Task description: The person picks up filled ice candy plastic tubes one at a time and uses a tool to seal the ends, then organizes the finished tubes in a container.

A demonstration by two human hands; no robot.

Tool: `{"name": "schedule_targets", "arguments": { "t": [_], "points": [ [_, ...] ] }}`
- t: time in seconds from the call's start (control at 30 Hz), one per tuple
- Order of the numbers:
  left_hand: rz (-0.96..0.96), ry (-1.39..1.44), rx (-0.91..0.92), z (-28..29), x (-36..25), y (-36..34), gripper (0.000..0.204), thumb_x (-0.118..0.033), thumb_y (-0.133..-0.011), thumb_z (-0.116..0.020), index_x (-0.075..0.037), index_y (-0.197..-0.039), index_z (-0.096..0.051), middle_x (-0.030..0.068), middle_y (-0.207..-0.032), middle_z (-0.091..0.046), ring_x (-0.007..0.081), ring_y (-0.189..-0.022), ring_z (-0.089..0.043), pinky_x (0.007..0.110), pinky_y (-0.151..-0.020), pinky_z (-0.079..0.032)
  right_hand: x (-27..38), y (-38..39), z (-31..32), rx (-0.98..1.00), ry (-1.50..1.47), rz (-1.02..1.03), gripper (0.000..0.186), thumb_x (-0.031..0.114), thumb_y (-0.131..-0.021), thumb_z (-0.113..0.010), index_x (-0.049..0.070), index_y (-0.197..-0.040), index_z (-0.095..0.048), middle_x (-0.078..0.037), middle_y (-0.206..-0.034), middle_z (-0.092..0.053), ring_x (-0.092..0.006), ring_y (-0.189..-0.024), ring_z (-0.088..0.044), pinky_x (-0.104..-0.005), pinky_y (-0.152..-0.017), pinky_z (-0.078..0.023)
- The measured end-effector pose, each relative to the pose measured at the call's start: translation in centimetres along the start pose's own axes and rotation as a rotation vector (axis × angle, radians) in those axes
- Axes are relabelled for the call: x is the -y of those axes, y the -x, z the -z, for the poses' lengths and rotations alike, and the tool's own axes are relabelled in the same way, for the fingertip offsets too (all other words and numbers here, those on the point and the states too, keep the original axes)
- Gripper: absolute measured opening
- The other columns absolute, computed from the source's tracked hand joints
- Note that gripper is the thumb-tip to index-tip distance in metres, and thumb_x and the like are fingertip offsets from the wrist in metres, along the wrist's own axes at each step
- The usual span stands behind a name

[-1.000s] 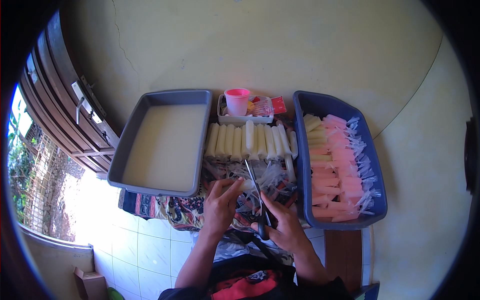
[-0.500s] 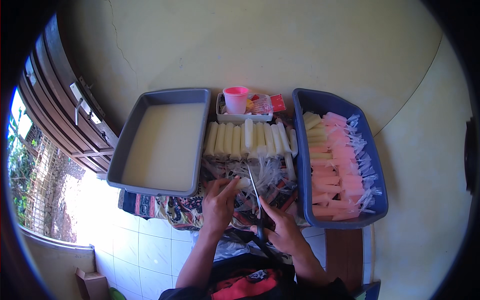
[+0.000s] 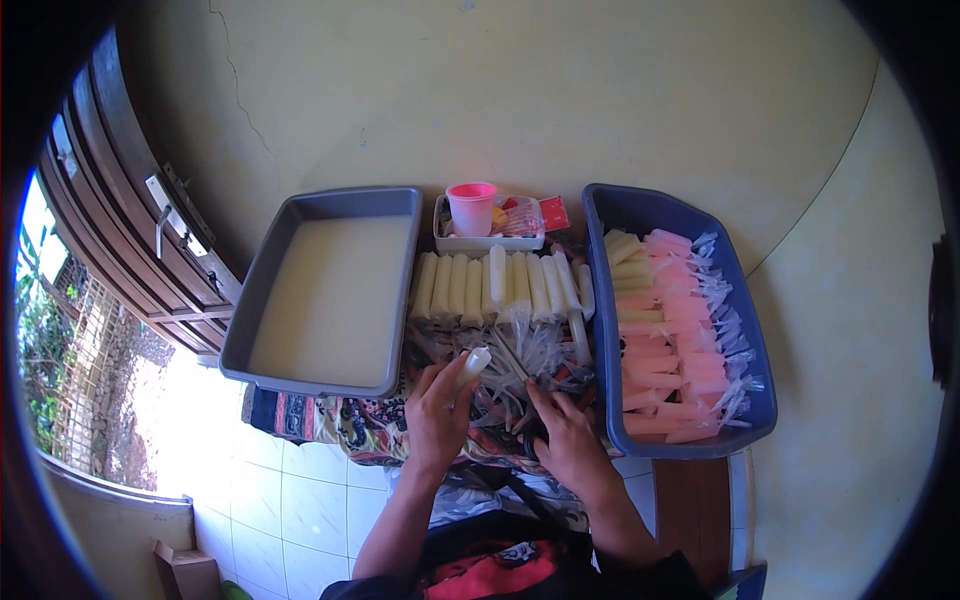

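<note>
My left hand (image 3: 436, 410) is wrapped round a short plastic tube (image 3: 472, 367) of whitish liquid, its shiny end tilted up past the fingers. To its right, my right hand (image 3: 572, 445) grips dark-handled scissors (image 3: 515, 361), the blades pointing away from me and a little left. A gap shows between the blades and the held tube. Just beyond both hands lies a row of filled whitish tubes (image 3: 457, 287), their clear loose plastic ends trailing toward me. One more tube (image 3: 497, 273) rests on top of that row.
On the left stands a grey basin (image 3: 232, 330) of whitish liquid. A blue basin (image 3: 770, 400) on the right holds pink and pale tubes. Behind the row, a white tray (image 3: 489, 243) carries a pink cup (image 3: 471, 210) and small items. Patterned cloth (image 3: 350, 425) covers the table.
The held tube has turned in my left hand, its end now tipped upward. My right hand has shifted slightly right, and the scissors have swung to a more slanted angle, away from the tube.
</note>
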State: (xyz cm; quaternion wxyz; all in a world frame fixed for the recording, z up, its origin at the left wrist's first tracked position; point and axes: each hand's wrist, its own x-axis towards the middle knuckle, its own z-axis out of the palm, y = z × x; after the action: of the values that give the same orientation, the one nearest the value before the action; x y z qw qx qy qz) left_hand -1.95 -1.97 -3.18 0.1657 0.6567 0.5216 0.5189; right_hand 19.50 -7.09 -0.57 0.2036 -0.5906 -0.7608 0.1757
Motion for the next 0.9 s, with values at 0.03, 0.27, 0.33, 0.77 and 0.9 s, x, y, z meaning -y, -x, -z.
{"name": "schedule_targets", "arguments": {
  "t": [0.03, 0.27, 0.33, 0.77, 0.9],
  "points": [
    [-0.002, -0.001, 0.000, -0.1, 0.0, 0.0, 0.040, -0.004, -0.094, -0.083, -0.004, -0.133, -0.077, 0.0174, -0.112, -0.075, 0.0365, -0.095, -0.076, 0.043, -0.083, -0.060, -0.3, -0.3, -0.4, -0.002, -0.001, 0.001, 0.089, 0.003, -0.085, -0.080, 0.008, -0.167, -0.046, -0.021, -0.138, -0.063, -0.0432, -0.122, -0.067, -0.0493, -0.106, -0.053],
    [0.062, 0.059, 0.018, -0.2, -0.8, -0.2, 0.039, -0.005, -0.093, -0.084, -0.001, -0.131, -0.077, 0.0177, -0.113, -0.078, 0.0306, -0.100, -0.077, 0.038, -0.088, -0.059, -1.5, -2.2, -3.1, -0.051, 0.113, 0.057, 0.070, -0.001, -0.083, -0.074, 0.009, -0.152, -0.063, -0.017, -0.134, -0.065, -0.0371, -0.122, -0.069, -0.0506, -0.102, -0.057],
    [0.066, 0.059, 0.016, -0.3, -0.7, -0.2, 0.038, -0.005, -0.093, -0.084, -0.001, -0.131, -0.077, 0.0177, -0.111, -0.079, 0.0297, -0.100, -0.077, 0.038, -0.088, -0.059, -1.1, -2.5, -3.0, -0.060, 0.185, 0.069, 0.067, 0.000, -0.084, -0.073, 0.009, -0.149, -0.065, -0.016, -0.132, -0.066, -0.0351, -0.121, -0.069, -0.0499, -0.101, -0.058],
    [0.170, 0.125, 0.054, -1.9, -0.2, -1.3, 0.038, -0.012, -0.095, -0.087, 0.001, -0.130, -0.077, 0.0170, -0.107, -0.081, 0.0217, -0.093, -0.078, 0.035, -0.085, -0.060, -0.2, -3.3, -0.4, 0.020, 0.072, 0.127, 0.062, 0.006, -0.088, -0.078, 0.004, -0.149, -0.063, -0.019, -0.128, -0.068, -0.0381, -0.120, -0.068, -0.0479, -0.104, -0.056],
    [0.302, 0.365, 0.050, -3.1, 0.0, -2.5, 0.038, -0.015, -0.099, -0.085, 0.004, -0.131, -0.076, 0.0158, -0.108, -0.083, 0.0149, -0.095, -0.078, 0.033, -0.085, -0.062, 0.3, -5.5, -0.3, -0.216, -0.357, 0.135, 0.066, 0.004, -0.092, -0.082, 0.002, -0.154, -0.058, -0.021, -0.132, -0.068, -0.0343, -0.106, -0.075, -0.0439, -0.096, -0.059]
  ]
}}
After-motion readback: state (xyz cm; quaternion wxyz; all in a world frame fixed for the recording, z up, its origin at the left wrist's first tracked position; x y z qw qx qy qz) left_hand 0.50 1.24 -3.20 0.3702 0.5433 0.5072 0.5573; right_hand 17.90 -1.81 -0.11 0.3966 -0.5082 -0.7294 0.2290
